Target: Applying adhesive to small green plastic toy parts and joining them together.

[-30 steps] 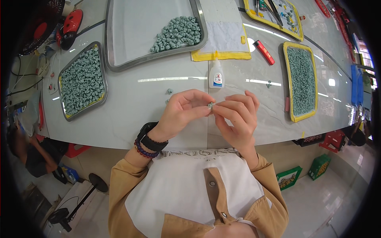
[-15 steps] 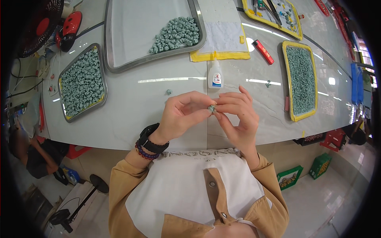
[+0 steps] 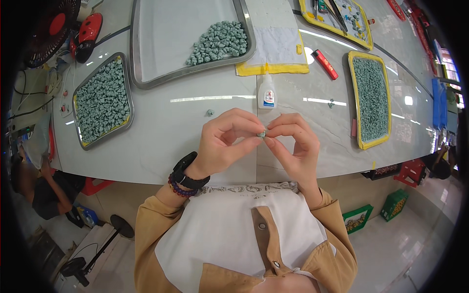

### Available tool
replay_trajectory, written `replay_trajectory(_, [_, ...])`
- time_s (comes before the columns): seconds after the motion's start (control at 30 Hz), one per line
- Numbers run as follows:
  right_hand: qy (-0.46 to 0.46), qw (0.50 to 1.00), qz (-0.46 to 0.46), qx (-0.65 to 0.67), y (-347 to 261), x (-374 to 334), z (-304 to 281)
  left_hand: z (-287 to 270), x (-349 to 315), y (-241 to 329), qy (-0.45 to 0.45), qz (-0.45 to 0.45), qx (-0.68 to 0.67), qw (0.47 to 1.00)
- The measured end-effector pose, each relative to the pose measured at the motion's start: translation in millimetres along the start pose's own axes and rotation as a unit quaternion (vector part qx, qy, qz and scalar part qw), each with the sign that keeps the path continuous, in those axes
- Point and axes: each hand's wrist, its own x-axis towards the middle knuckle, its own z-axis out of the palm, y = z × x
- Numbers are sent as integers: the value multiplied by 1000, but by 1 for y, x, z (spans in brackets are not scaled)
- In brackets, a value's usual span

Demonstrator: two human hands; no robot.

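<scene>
Between my fingertips, over the near middle of the table, is a small grey-green knobbly piece [image 3: 262, 134]. My left hand [image 3: 227, 138], with a dark watch and a bead bracelet at its wrist, pinches it from the left. Thumb and fingers of my right hand [image 3: 294, 141] close on it from the other side, and they hide much of it. Just beyond my hands stands a small white glue bottle [image 3: 268, 94] with a pointed tip. A loose grey-green piece [image 3: 210, 113] lies on the table past my left hand.
A metal tray [image 3: 100, 105] full of larger green pieces is at left; a big tray [image 3: 146, 84] holds a heap of them farther back. At right are a yellow-edged tray [image 3: 389, 97] of smaller pieces, a red lighter [image 3: 325, 64], a few tiny bits [image 3: 331, 103] and a tool tray [image 3: 367, 29].
The fingers of my right hand have curled in closer around the piece; the index finger no longer sticks up. The pinched piece has turned slightly. Trays and bottle stay put.
</scene>
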Motion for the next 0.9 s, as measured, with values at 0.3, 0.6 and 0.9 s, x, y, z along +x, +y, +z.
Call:
replay_trajectory(0.3, [-15, 996, 65, 65, 1, 2, -2, -2, -2, -1, 0, 93, 177, 980])
replay_trajectory(0.6, [12, 998, 28, 52, -2, -1, 5, 2, -1, 0, 24, 63, 90, 994])
replay_trajectory(0.9, [39, 998, 27, 39, -7, -3, 9, 2, -1, -2, 37, 54, 62, 996])
